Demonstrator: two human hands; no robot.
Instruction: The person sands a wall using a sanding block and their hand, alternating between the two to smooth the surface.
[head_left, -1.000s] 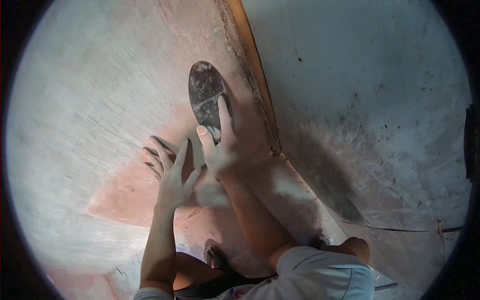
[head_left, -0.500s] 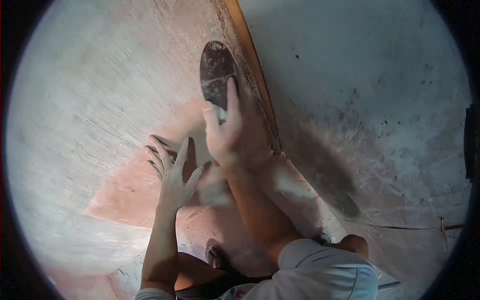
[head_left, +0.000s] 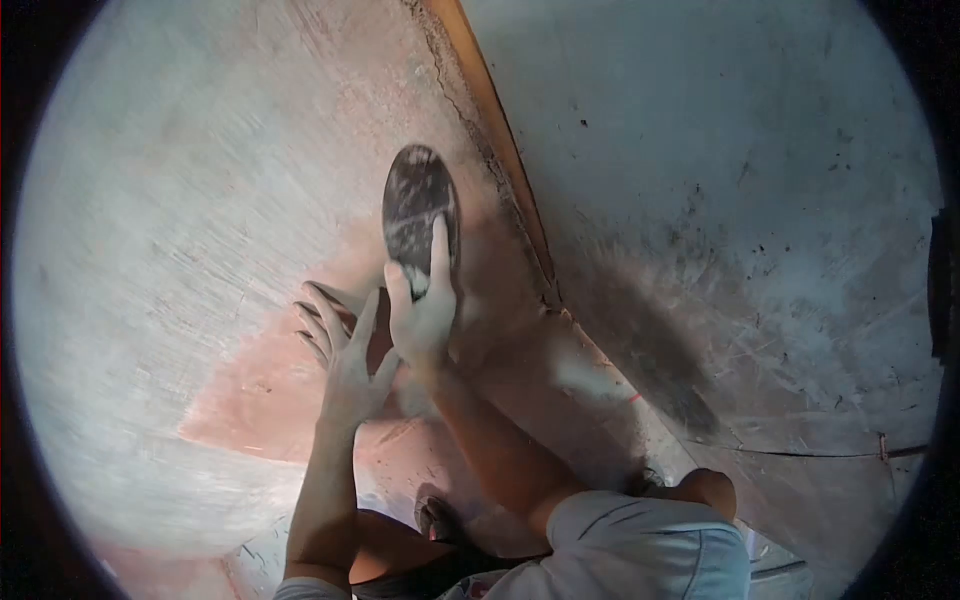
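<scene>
A dark oval block (head_left: 415, 195) with pale dusty smears lies against the pale and pink dusty surface (head_left: 260, 390). My right hand (head_left: 425, 310) holds its lower end, index finger stretched along its right side and thumb on the left. Just left of it, my left hand (head_left: 350, 350) has its fingers spread, over the pink area, and holds nothing. Both hands look coated in dust.
An orange-brown edge strip (head_left: 500, 130) with a cracked, rough border runs down from the top centre. Beyond it on the right is a grey, scuffed surface (head_left: 750, 250) with a dark shadow. A shoe (head_left: 435, 515) shows below.
My right hand has moved down and slightly left with the oval block, nearer to my left hand. My left hand has stayed nearly in place.
</scene>
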